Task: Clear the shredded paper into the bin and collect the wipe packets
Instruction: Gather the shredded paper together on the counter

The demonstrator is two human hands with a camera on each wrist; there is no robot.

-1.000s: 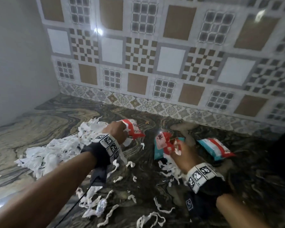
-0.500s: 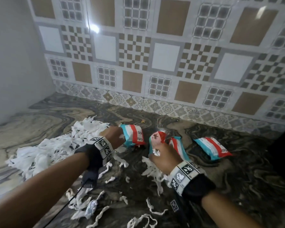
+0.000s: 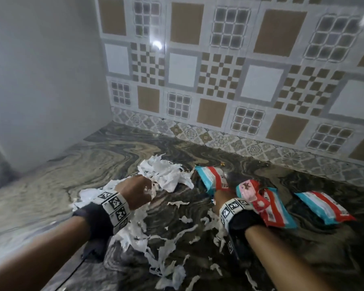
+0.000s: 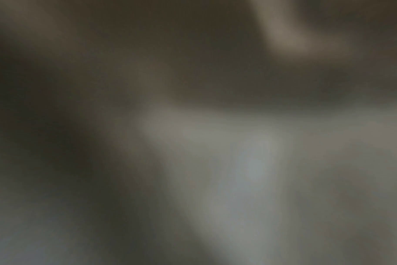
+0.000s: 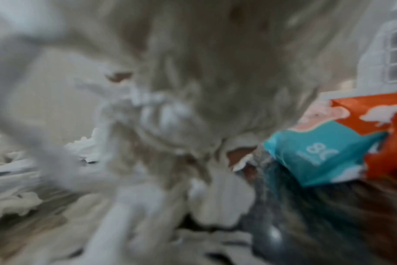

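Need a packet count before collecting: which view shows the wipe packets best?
Head view: wipe packets lie on the countertop, one by the right hand. Right wrist shows only part of one packet, blurred. Left wrist shows none.

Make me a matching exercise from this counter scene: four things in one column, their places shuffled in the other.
Things:
1. left hand
2. right hand
3. rightmost wipe packet
4. tiled wall

Places:
a. lies alone on the counter, untouched
b. in among the shredded paper
c. right beside the crumpled wipe packet
d. rises behind the counter

Pairs: 1-b, 2-c, 3-a, 4-d.
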